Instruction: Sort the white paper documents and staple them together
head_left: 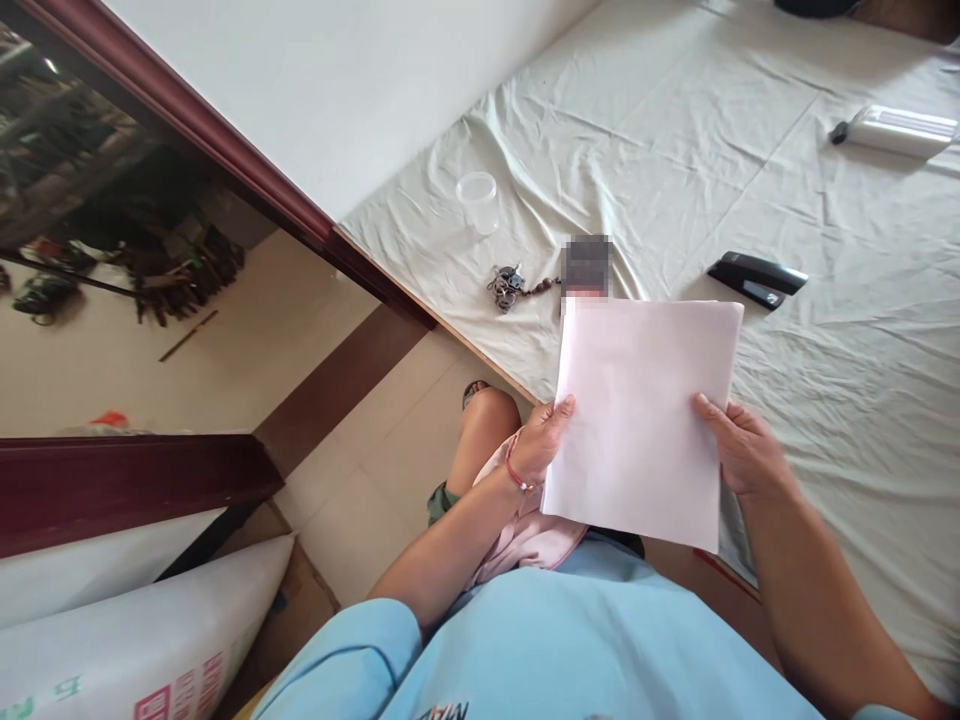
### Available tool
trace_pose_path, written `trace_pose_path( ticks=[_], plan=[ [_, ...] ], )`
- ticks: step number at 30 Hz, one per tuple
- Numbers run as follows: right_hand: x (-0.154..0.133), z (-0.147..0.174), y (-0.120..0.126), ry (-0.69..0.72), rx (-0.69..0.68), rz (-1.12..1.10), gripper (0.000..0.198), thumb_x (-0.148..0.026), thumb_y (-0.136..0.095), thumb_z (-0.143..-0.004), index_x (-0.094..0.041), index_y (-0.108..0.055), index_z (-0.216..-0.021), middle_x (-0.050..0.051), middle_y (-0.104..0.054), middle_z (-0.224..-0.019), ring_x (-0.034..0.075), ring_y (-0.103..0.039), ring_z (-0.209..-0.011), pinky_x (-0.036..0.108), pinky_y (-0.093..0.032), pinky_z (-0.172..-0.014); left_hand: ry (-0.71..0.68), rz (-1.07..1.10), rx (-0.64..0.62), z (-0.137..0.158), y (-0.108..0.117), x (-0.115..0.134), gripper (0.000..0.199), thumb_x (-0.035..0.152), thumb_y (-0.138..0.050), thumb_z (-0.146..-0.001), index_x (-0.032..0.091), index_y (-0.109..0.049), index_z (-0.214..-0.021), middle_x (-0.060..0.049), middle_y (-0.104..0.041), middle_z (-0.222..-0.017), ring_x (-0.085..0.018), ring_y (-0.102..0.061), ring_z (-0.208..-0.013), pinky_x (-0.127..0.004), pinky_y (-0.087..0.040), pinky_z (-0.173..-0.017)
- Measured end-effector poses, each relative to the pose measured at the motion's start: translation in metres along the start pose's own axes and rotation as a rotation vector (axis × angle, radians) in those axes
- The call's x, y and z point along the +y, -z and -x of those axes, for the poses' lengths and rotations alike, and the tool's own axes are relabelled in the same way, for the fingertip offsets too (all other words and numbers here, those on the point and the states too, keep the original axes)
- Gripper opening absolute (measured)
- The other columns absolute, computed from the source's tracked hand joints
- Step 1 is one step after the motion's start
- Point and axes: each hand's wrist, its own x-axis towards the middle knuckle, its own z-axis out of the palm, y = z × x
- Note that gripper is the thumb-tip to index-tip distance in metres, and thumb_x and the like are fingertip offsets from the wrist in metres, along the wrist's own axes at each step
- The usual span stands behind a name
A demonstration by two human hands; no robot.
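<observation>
Two hands (540,445) (752,455) holding paper (641,425), pixelated object (587,268) unclear

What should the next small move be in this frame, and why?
I'd judge that the right grip could let go of the paper and reach for the stapler, with the left grip holding the other side. Both grips now hold the paper's sides, and the stapler lies on the cloth beyond its upper right corner, nearer the right grip.
</observation>
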Motion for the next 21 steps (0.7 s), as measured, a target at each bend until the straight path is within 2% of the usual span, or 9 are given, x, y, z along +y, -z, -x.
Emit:
trace_pose_path(
  ticks=[5,8,10,13,16,17,18,21],
  plan=[
    [0.001,0.005,0.005,0.063,0.015,0.015,0.047,-0.067,-0.083,-0.075,-0.026,-0.074,-0.095,0.006,-0.078,-0.089,0.025,-0.074,-0.067,0.037,-0.064,-0.058,0.043,0.023,-0.087,0.004,0.0,0.003,0.061,0.069,-0.085,-0.073,0.013,-0.08,-0.095,-0.013,-0.082,-0.094,-0.031,-0.077,-0.102,-0.042,-0.058,-0.095],
    [-0.004,0.006,0.013,0.059,-0.021,0.102,0.049,-0.07,-0.08,-0.077,-0.025,-0.075,-0.095,0.007,-0.077,-0.085,0.026,-0.073,-0.065,0.037,-0.063,-0.056,-0.005,0.056,-0.084,0.003,-0.002,0.003,0.06,0.067,-0.084,-0.075,0.014,-0.079,-0.103,-0.011,-0.081,-0.094,-0.031,-0.075,-0.106,-0.043,-0.056,-0.101],
    [-0.007,0.006,0.019,0.016,-0.049,0.146,0.052,-0.072,-0.08,-0.076,-0.023,-0.075,-0.093,0.008,-0.076,-0.08,0.025,-0.071,-0.061,0.037,-0.062,-0.053,-0.069,0.046,-0.043,0.001,-0.002,0.002,0.057,0.067,-0.082,-0.077,0.016,-0.078,-0.102,-0.009,-0.08,-0.09,-0.028,-0.075,-0.099,-0.04,-0.056,-0.096],
    [-0.011,0.003,0.027,-0.059,-0.112,0.209,0.054,-0.072,-0.08,-0.076,-0.021,-0.074,-0.093,0.008,-0.075,-0.079,0.025,-0.07,-0.061,0.037,-0.061,-0.053,-0.133,-0.084,0.045,-0.002,0.002,-0.003,0.055,0.069,-0.079,-0.079,0.015,-0.074,-0.086,-0.004,-0.074,-0.08,-0.021,-0.069,-0.083,-0.033,-0.055,-0.082],
    [-0.024,-0.01,0.032,0.001,-0.183,0.294,0.051,-0.066,-0.081,-0.077,-0.02,-0.074,-0.097,0.009,-0.076,-0.088,0.022,-0.071,-0.07,0.033,-0.062,-0.063,-0.119,-0.168,0.094,-0.003,0.006,-0.01,0.057,0.071,-0.077,-0.078,0.016,-0.067,-0.075,-0.001,-0.066,-0.071,-0.017,-0.06,-0.074,-0.029,-0.049,-0.071],
    [-0.031,-0.016,0.034,0.093,-0.155,0.315,0.047,-0.061,-0.083,-0.078,-0.02,-0.074,-0.099,0.008,-0.076,-0.092,0.019,-0.07,-0.074,0.03,-0.062,-0.069,-0.1,-0.178,0.091,-0.004,0.007,-0.012,0.057,0.072,-0.077,-0.077,0.016,-0.066,-0.074,0.0,-0.064,-0.069,-0.016,-0.057,-0.072,-0.028,-0.046,-0.069],
    [-0.04,-0.022,0.035,0.196,-0.064,0.332,0.042,-0.055,-0.083,-0.078,-0.02,-0.075,-0.1,0.007,-0.076,-0.095,0.017,-0.069,-0.078,0.027,-0.06,-0.073,-0.082,-0.19,0.082,-0.004,0.008,-0.013,0.058,0.072,-0.077,-0.077,0.016,-0.065,-0.073,0.0,-0.061,-0.068,-0.015,-0.055,-0.07,-0.027,-0.044,-0.067],
    [-0.075,-0.041,0.04,0.367,0.233,0.308,0.02,-0.033,-0.075,-0.083,-0.018,-0.073,-0.096,0.006,-0.074,-0.093,0.015,-0.069,-0.087,0.029,-0.057,-0.083,-0.058,-0.264,0.066,-0.005,0.01,-0.018,0.06,0.074,-0.074,-0.077,0.016,-0.062,-0.071,0.001,-0.056,-0.065,-0.013,-0.047,-0.066,-0.026,-0.036,-0.062]
  ],
)
